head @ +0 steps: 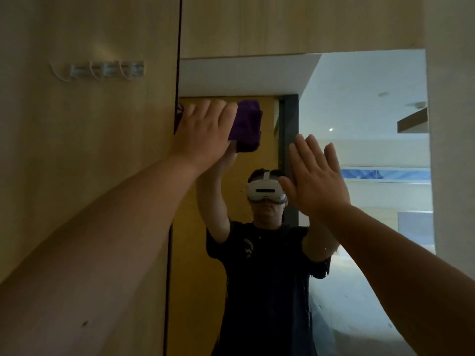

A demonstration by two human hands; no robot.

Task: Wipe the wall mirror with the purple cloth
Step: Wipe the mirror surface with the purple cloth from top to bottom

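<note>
The wall mirror [359, 124] fills the middle and right of the view, set between wooden panels. My left hand [203, 132] presses the folded purple cloth [248, 124] flat against the glass near the mirror's upper left edge; most of the cloth sticks out to the right of my fingers. My right hand [317, 179] is raised in front of the glass at mid height, palm forward, fingers straight and apart, holding nothing. Whether it touches the glass I cannot tell. The mirror shows a person in a dark shirt with a white headset.
A wooden wall panel [90, 150] stands left of the mirror with a row of small hooks [108, 69] on it. More wooden panelling [282, 24] runs above the mirror, and a narrow panel [452, 150] borders its right edge.
</note>
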